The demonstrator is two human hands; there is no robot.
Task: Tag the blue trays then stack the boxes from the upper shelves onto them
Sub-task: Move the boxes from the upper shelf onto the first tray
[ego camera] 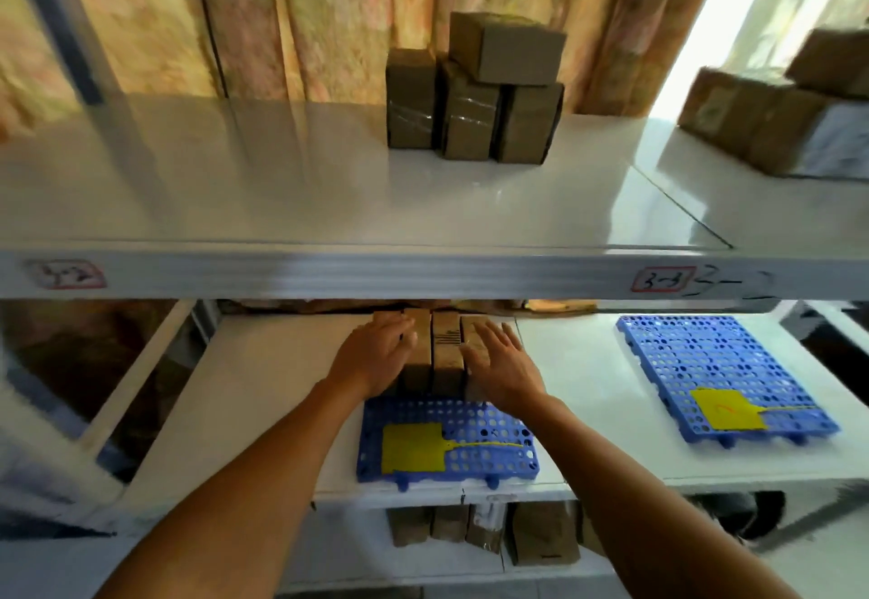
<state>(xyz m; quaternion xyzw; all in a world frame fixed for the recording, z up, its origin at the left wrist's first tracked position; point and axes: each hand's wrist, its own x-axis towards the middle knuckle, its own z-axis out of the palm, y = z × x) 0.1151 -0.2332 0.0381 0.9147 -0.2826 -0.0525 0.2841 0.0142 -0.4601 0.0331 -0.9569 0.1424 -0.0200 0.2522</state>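
Note:
A blue perforated tray (475, 429) lies on the middle shelf with a yellow tag (413, 448) on its front. Several brown boxes (444, 354) stand in a row on its back half. My left hand (376, 354) rests flat against the left boxes, fingers straight. With fingers spread, my right hand (501, 363) lies on the right boxes. A second blue tray (705, 358), bearing its own yellow tag (726, 409), sits to the right with no boxes on it. On the upper shelf stands a small stack of brown boxes (475, 95).
More boxes (776, 123) sit at the far right of the upper shelf (282, 194). The shelf's front beam (376, 274) carries labels and overhangs my hands. Further boxes (489, 532) stand on the shelf below. Curtains hang behind.

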